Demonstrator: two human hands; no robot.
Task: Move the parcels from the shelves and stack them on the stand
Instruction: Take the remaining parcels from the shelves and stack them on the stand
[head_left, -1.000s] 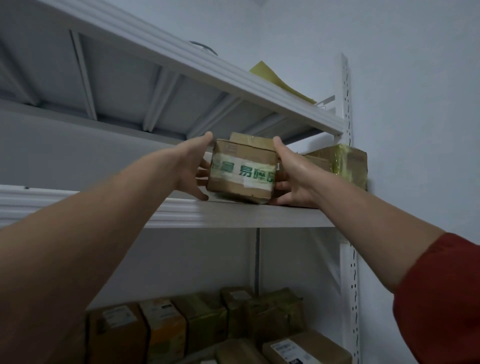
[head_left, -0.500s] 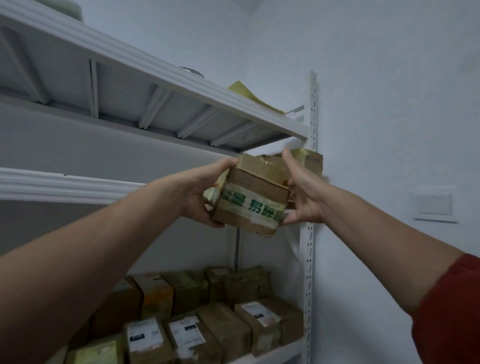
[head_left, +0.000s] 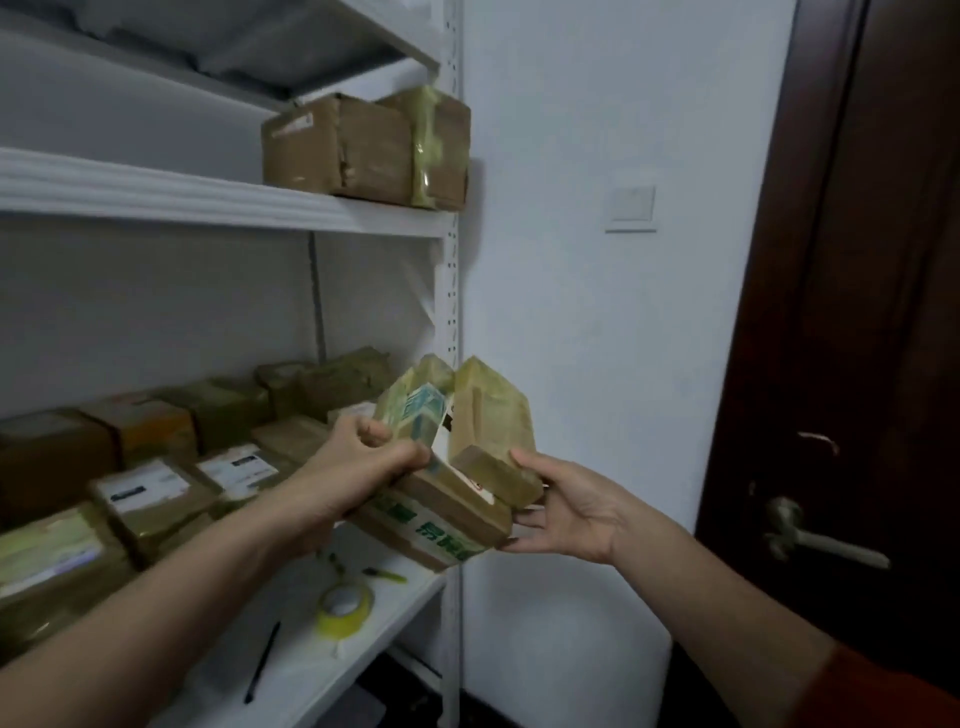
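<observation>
Cardboard parcel (head_left: 447, 512), brown, glossy tape, green-printed strip, flaps standing up, held in air by the shelf post (head_left: 451, 291). Left hand (head_left: 358, 467) grips its left edge, fingers curled; right hand (head_left: 566, 512) cups the right corner, thumb on a flap. Taped boxes (head_left: 363, 148) sit on upper shelf (head_left: 208, 200); yellow tape roll (head_left: 345, 608) on lower shelf (head_left: 311, 670).

White painted wall (head_left: 571, 322), square white switch plate (head_left: 630, 208) at 1 o'clock. Dark brown wooden door (head_left: 857, 291), 3 o'clock. White metal shelving rack (head_left: 208, 200), 9 o'clock.
</observation>
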